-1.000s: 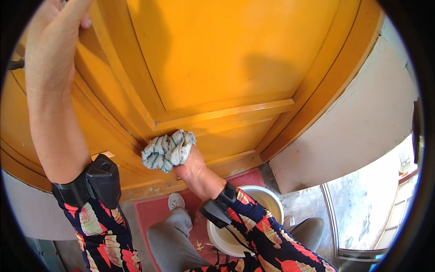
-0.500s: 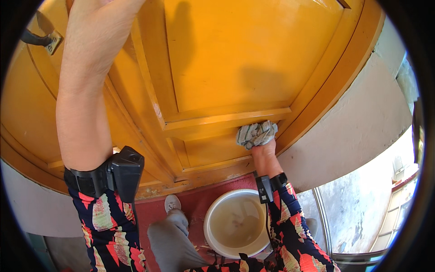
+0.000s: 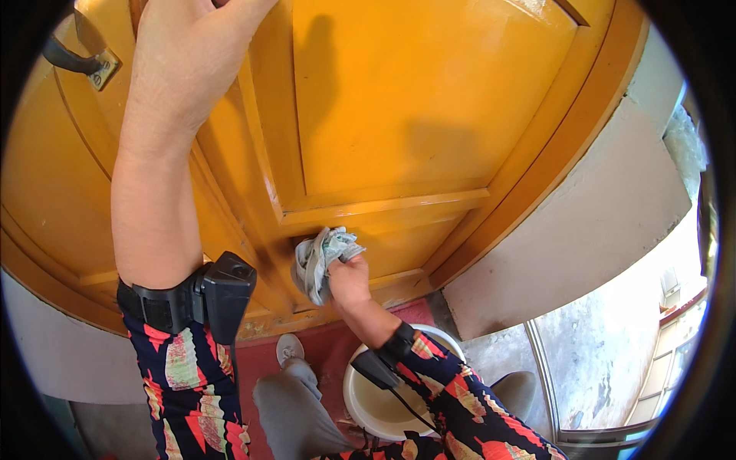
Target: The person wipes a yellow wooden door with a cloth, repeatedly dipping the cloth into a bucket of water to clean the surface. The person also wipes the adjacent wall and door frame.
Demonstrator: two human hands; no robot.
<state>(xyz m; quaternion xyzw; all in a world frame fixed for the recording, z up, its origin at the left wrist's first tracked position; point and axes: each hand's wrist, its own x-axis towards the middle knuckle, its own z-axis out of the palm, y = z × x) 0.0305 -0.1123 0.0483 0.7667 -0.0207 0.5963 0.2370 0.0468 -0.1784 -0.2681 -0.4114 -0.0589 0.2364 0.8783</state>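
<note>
My right hand [image 3: 349, 276] grips a crumpled grey-white rag [image 3: 318, 257] and presses it against the lower panel of an orange wooden door [image 3: 399, 115], just under a horizontal moulding. My left hand [image 3: 195, 46] rests flat high on the door's middle stile, fingers partly cut off by the top edge. Both forearms wear patterned sleeves with a black device strapped at each wrist.
A dark door handle [image 3: 73, 61] sits at the upper left. A white bucket [image 3: 368, 399] stands on the red floor below my right arm, beside my grey-trousered leg and shoe [image 3: 290, 349]. A pale wall [image 3: 583, 238] flanks the door on the right.
My right hand has swept the rag across the lower panel, first to the right, then back left toward the centre stile. My left hand stays braced high on the door.
</note>
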